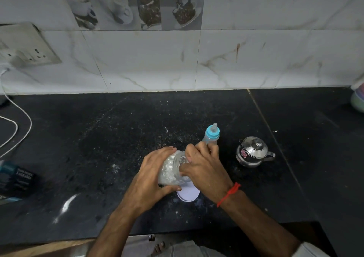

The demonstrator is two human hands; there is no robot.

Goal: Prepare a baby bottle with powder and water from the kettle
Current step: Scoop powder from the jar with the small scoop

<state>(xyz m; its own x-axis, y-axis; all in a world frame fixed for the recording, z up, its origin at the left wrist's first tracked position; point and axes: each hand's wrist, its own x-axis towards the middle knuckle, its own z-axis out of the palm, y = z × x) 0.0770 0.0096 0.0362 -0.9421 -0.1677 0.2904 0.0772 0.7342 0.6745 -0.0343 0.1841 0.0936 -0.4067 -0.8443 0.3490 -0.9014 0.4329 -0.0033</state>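
Here, powder jar (171, 170) tilted, left hand (151, 180) fingers clamped around it, right hand (204, 168) fingers bunched at its mouth.

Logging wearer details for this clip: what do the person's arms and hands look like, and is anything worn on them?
Both forearms are bare, with no sleeves, gloves, rings or watch in view. The left hand carries nothing. The right hand has a red thread tied round its wrist, knotted, with short loose ends sticking out.
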